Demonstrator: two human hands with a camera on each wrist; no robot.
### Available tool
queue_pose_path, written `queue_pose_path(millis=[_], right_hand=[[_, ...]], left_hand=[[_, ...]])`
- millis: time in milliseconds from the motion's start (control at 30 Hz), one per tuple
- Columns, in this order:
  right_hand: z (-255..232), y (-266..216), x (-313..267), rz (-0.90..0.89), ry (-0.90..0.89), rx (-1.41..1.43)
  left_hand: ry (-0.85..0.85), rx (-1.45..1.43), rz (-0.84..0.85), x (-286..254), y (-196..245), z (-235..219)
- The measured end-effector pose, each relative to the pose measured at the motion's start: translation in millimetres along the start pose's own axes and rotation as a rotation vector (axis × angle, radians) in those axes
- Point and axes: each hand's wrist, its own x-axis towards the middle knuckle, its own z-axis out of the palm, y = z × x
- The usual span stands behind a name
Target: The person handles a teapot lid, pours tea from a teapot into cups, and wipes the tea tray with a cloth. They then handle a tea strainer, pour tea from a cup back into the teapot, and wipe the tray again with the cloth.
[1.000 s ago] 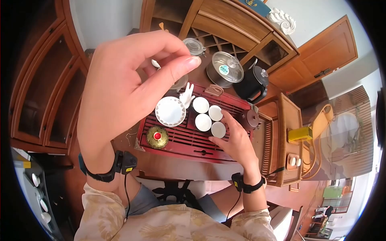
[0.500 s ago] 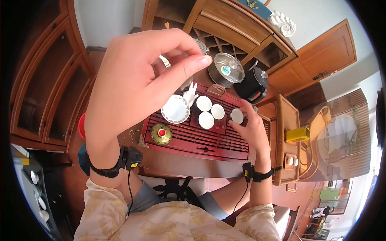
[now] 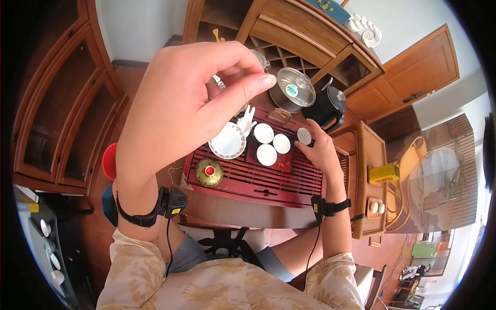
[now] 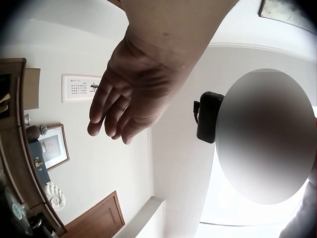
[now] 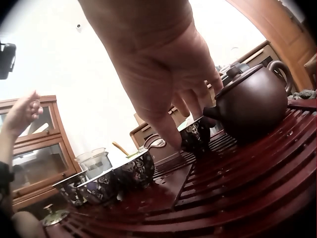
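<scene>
My right hand (image 3: 323, 150) pinches a small teacup (image 3: 304, 136), white inside, between thumb and fingers. In the right wrist view this dark patterned cup (image 5: 196, 136) is low over the slatted red tea tray (image 3: 248, 181), beside the brown teapot (image 5: 255, 101). Three matching cups (image 3: 267, 154) stand grouped to its left. High in front of the body, my left hand (image 3: 191, 103) hangs with loosely bent fingers and nothing in them, as the left wrist view also shows. A white plate (image 3: 227, 140), a white hand-shaped figure (image 3: 247, 120) and a green-gold lidded pot (image 3: 208, 172) are at the tray's left.
Behind the tray stand a lidded steel pot (image 3: 292, 89) and a black kettle (image 3: 326, 106). To the right is a wooden cart (image 3: 369, 142) bearing a yellow box (image 3: 384, 172). A wooden cabinet (image 3: 289, 33) lines the back.
My right hand has lifted one cup out of the group of four and carried it right and back across the tray. My left hand stays raised, a little further right in view.
</scene>
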Motion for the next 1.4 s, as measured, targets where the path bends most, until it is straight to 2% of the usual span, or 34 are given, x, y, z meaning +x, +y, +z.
queue_pose_path(millis=[67,167,267,367,733,933,1033,1167,1400], right_hand=[[-5,-5,-2,0.03,-0.03,0.007],[-14,-9,-7,-0.037,-0.03,-0.051],[-34,-43,-14,-0.053,-0.09,0.013],[-31,-57,-14,-0.198,-0.146,0.063],[-7,-65,-4,-0.129,-0.206,0.152],[-1,-47,10,-0.162,-0.067,0.087],[0,-45,14,-0.114,-0.054,0.046],[5,-36,17,-0.134,-0.027,0.03],[-4,-46,15,-0.102,-0.014,0.041]], left_hand=[[-0.001,-0.007,-0.008,0,1,1],[0.011,-0.005,0.017,0,0,3],[0.013,-0.005,0.002,1,0,2],[0.01,-0.011,-0.025,0,1,4],[0.01,-0.017,-0.009,1,-1,2],[0.02,-0.012,0.01,0,-1,3],[0.027,-0.003,0.023,1,-2,3],[0.021,-0.027,0.012,1,-1,3],[0.017,-0.034,0.028,0,-2,3]])
